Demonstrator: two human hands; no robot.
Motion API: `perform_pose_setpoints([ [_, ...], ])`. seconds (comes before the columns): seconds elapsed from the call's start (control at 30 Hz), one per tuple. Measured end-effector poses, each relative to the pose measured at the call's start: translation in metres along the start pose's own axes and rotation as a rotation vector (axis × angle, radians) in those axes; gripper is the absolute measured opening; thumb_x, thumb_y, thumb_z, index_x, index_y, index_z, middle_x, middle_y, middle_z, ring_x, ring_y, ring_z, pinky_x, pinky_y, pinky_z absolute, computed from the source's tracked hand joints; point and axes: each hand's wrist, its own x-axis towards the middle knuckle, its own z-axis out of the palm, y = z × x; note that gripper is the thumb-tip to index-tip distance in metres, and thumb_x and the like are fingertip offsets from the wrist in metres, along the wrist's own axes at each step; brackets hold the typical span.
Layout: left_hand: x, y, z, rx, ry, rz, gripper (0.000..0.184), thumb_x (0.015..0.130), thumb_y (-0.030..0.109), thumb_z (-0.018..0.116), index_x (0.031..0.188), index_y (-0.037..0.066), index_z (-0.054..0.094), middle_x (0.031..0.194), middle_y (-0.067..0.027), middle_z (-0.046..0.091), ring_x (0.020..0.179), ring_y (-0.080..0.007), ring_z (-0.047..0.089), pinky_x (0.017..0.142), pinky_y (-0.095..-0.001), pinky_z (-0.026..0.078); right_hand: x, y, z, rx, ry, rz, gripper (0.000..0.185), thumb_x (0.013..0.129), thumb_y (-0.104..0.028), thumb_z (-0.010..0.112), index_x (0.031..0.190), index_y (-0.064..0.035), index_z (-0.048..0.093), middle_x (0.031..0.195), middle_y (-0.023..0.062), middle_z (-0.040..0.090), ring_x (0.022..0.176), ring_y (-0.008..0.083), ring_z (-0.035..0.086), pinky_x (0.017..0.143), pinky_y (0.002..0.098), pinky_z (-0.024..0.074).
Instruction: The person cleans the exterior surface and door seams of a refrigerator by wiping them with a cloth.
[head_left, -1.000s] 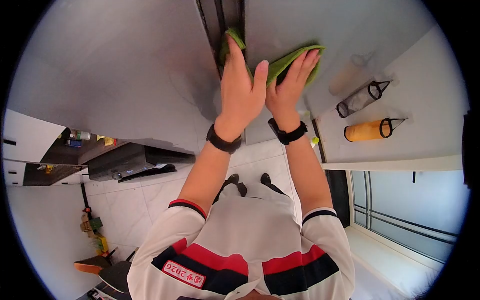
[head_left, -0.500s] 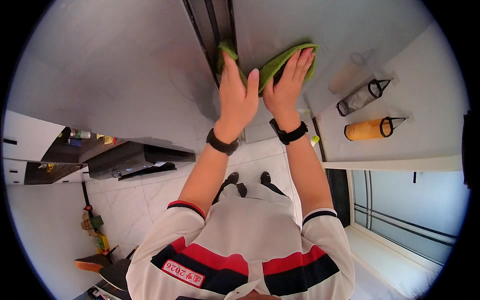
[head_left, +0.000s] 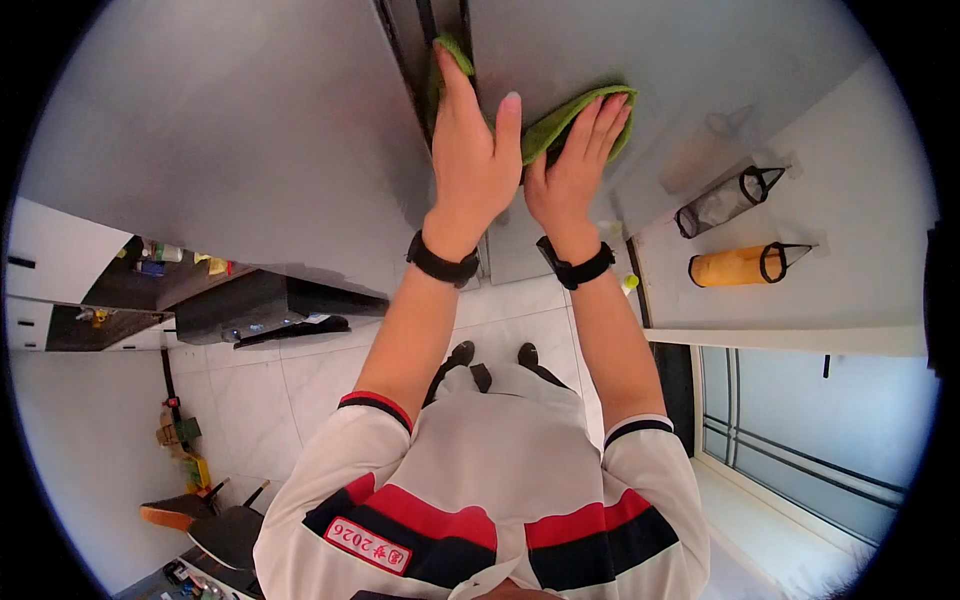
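Note:
A green cloth [head_left: 568, 122] stretches between my hands against a grey, glossy door panel [head_left: 680, 60]. The fingers of my left hand [head_left: 468, 160] hold one end of it and push into the dark vertical groove [head_left: 425, 30] between two panels; the thumb points up, apart from the fingers. To the right, my right hand [head_left: 572, 175] presses the other part onto the right panel, with its fingers laid over the cloth. The cloth's middle is partly hidden behind my left hand. Each wrist wears a black band.
On the right wall hang a grey mesh bag holder [head_left: 722, 205] and an orange one [head_left: 738, 267]. A black range hood [head_left: 260, 305] juts out at left beside cabinets. A chair [head_left: 225, 535] stands at lower left; a frosted glass door [head_left: 810, 420] is at right.
My left hand has slid a little upward along the groove, with its end of the cloth. My right hand stays almost in the same place on the right panel.

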Motion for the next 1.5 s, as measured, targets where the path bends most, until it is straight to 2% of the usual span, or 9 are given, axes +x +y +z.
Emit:
perform_pose_setpoints([
  [0.13, 0.009, 0.007, 0.0, 0.008, 0.042, 0.018, 0.073, 0.095, 0.026, 0.05, 0.142, -0.014, 0.012, 0.139, -0.0349, 0.034, 0.128, -0.0455, 0.038, 0.108, -0.042, 0.03, 0.0, -0.001, 0.0, 0.02, 0.01, 0.001, 0.077, 0.077, -0.01, 0.055, 0.143, 0.0109, 0.019, 0.15, 0.0337, 0.011, 0.137, 0.0555, 0.008, 0.111, 0.0597, 0.011],
  [0.33, -0.016, 0.0, -0.001, -0.049, -0.074, -0.136, 0.075, 0.092, 0.026, 0.054, 0.142, -0.014, 0.014, 0.138, -0.034, 0.036, 0.128, -0.044, 0.039, 0.106, -0.0408, 0.032, -0.015, 0.012, 0.01, -0.009, 0.002, -0.008, 0.077, 0.077, -0.012, 0.055, 0.143, 0.0093, 0.021, 0.151, 0.0325, 0.011, 0.137, 0.0557, 0.008, 0.11, 0.0621, 0.0104],
  [0.43, -0.063, -0.016, 0.008, 0.011, -0.147, -0.297, 0.066, 0.097, 0.021, 0.047, 0.145, -0.009, 0.014, 0.143, -0.0293, 0.034, 0.132, -0.0395, 0.037, 0.108, -0.0391, 0.029, -0.024, 0.017, 0.013, -0.009, -0.025, -0.017, 0.078, 0.077, -0.014, 0.056, 0.143, 0.0084, 0.021, 0.151, 0.0318, 0.011, 0.137, 0.0554, 0.007, 0.109, 0.0637, 0.0098],
  [0.53, -0.071, -0.022, 0.007, 0.001, -0.131, -0.281, 0.069, 0.094, 0.025, 0.051, 0.143, -0.011, 0.019, 0.136, -0.0321, 0.04, 0.123, -0.0449, 0.043, 0.103, -0.042, 0.036, -0.023, 0.012, 0.012, 0.022, -0.016, -0.013, 0.079, 0.078, -0.017, 0.057, 0.144, 0.0074, 0.021, 0.152, 0.0311, 0.012, 0.138, 0.0551, 0.007, 0.109, 0.064, 0.0098],
  [0.73, -0.025, -0.013, -0.005, 0.072, -0.042, -0.029, 0.07, 0.093, 0.025, 0.053, 0.142, -0.011, 0.02, 0.133, -0.033, 0.042, 0.121, -0.0456, 0.044, 0.101, -0.0434, 0.037, 0.005, -0.006, 0.009, 0.037, 0.032, -0.079, 0.078, 0.081, -0.024, 0.06, 0.144, 0.0055, 0.026, 0.152, 0.0301, 0.014, 0.138, 0.0545, 0.01, 0.109, 0.0638, 0.0107],
  [0.93, 0.003, 0.001, -0.006, 0.09, 0.0, 0.03, 0.076, 0.09, 0.027, 0.056, 0.141, -0.014, 0.016, 0.132, -0.0338, 0.043, 0.12, -0.0462, 0.044, 0.1, -0.0446, 0.038, 0.043, -0.024, 0.008, 0.04, 0.1, -0.124, 0.066, 0.087, -0.029, 0.055, 0.141, 0.002, 0.035, 0.152, 0.0251, 0.021, 0.139, 0.0492, 0.016, 0.109, 0.0616, 0.0136],
  [1.07, -0.008, 0.004, -0.006, 0.043, -0.037, -0.062, 0.076, 0.09, 0.027, 0.055, 0.14, -0.015, 0.017, 0.131, -0.0349, 0.042, 0.12, -0.0471, 0.044, 0.101, -0.045, 0.037, 0.039, -0.014, 0.01, 0.011, 0.088, -0.164, 0.066, 0.091, -0.03, 0.05, 0.146, -0.0004, 0.028, 0.154, 0.0234, 0.017, 0.141, 0.0465, 0.014, 0.111, 0.0586, 0.0113],
  [1.33, -0.048, -0.007, 0.007, -0.046, -0.071, -0.237, 0.075, 0.091, 0.028, 0.054, 0.14, -0.016, 0.017, 0.131, -0.0369, 0.041, 0.12, -0.048, 0.044, 0.101, -0.0454, 0.037, 0.017, 0.0, 0.014, -0.006, 0.076, -0.152, 0.069, 0.085, -0.035, 0.055, 0.141, 0.0009, 0.037, 0.15, 0.0251, 0.025, 0.138, 0.0491, 0.019, 0.11, 0.0605, 0.014],
  [1.5, -0.03, -0.009, 0.001, 0.018, -0.029, -0.105, 0.075, 0.093, 0.031, 0.052, 0.139, -0.017, 0.018, 0.132, -0.0375, 0.04, 0.12, -0.0484, 0.043, 0.102, -0.045, 0.035, 0.016, -0.004, 0.008, 0.007, 0.043, -0.139, 0.07, 0.083, -0.03, 0.059, 0.141, 0.002, 0.036, 0.15, 0.0261, 0.024, 0.138, 0.0488, 0.018, 0.11, 0.0604, 0.0137],
])
